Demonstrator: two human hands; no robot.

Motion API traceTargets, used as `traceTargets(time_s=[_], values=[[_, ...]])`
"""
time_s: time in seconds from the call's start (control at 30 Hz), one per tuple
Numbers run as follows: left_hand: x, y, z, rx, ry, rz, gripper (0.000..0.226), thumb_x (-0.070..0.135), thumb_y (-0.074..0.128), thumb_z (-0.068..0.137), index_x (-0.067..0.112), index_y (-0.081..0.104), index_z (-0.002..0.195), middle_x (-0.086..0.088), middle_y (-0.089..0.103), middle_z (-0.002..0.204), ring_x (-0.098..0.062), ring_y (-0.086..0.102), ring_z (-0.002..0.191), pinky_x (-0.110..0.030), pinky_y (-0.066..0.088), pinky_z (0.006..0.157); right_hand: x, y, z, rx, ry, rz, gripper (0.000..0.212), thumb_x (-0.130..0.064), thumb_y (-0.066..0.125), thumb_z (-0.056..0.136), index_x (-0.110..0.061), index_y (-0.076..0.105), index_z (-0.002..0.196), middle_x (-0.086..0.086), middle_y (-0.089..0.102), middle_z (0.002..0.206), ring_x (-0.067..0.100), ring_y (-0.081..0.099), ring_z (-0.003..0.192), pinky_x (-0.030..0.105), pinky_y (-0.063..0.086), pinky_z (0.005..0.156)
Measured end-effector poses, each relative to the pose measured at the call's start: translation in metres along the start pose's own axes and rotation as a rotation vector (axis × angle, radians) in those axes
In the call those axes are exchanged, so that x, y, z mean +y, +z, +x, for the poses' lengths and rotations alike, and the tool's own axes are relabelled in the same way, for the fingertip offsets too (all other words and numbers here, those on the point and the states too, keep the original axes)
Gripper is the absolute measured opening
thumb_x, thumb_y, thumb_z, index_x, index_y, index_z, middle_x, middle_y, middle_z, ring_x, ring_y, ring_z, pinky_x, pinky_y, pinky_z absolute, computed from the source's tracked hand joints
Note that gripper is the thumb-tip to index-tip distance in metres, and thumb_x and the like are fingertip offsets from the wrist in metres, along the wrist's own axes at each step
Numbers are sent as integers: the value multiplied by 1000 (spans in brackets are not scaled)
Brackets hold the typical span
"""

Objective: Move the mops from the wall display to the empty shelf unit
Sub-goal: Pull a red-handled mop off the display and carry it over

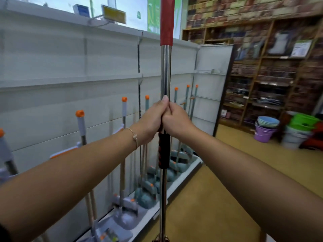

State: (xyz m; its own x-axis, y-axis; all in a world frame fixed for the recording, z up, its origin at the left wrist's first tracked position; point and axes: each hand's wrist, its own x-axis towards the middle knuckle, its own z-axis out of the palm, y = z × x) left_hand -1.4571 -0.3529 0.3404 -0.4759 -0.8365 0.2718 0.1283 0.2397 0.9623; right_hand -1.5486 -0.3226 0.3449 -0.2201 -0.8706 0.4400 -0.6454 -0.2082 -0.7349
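I have both hands wrapped around one mop (166, 70), held upright straight in front of me. My left hand (152, 119) curls round the chrome pole with the thumb pointing up along it. My right hand (176, 119) grips the pole at the same height, so the two hands press against each other. One thin bracelet (133, 137) sits on my left wrist. Just below my hands the pole carries one black ribbed grip (164, 151). Well above them it wears one red sleeve (167, 20) that runs out of the top of view. The mop's lower end drops past the bottom edge, so I cannot tell what its head looks like.

To the left of my hands and beyond them stands the white shelf unit (52, 58). On its bottom deck I count seven orange-capped handles (80, 114), upright in a row that runs from beside my left forearm to beyond my right hand. At their feet sit grey and teal dustpans (122, 219), which overlap too much for a sure count. High above my left hand, one yellow price tag (113, 13) sticks out from the unit's top edge.

Far to the right of my hands, wooden shelving (258, 88) lines a brick wall. On the floor before it are one purple bucket (264, 136) topped by a stack of blue basins, one green tub (304, 120) and one white bucket (294, 139).
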Motion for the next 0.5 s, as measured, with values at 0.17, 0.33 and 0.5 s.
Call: traceTargets(time_s=[0.17,0.33,0.5], values=[[-5,43,42,-77,48,-26,49,52,31,104,19,66,96,-11,69,104,-23,65,107,-46,48,103,25,-44,17,78,44,-20,31,-27,40,104,-11,64,113,11,69,114,26,63,105,33,48,83],[-16,85,82,-174,56,-61,58,64,36,92,17,67,106,-12,70,113,-22,65,112,-42,49,101,59,-78,32,149,98,-39,38,-35,38,99,-13,66,113,10,70,112,27,64,107,37,52,88],[-38,124,118,-291,56,-61,51,61,33,96,22,65,98,-5,70,101,-22,66,106,-48,49,103,105,-106,43,200,157,-29,32,-29,40,105,-12,65,116,7,69,111,20,62,103,25,44,73]])
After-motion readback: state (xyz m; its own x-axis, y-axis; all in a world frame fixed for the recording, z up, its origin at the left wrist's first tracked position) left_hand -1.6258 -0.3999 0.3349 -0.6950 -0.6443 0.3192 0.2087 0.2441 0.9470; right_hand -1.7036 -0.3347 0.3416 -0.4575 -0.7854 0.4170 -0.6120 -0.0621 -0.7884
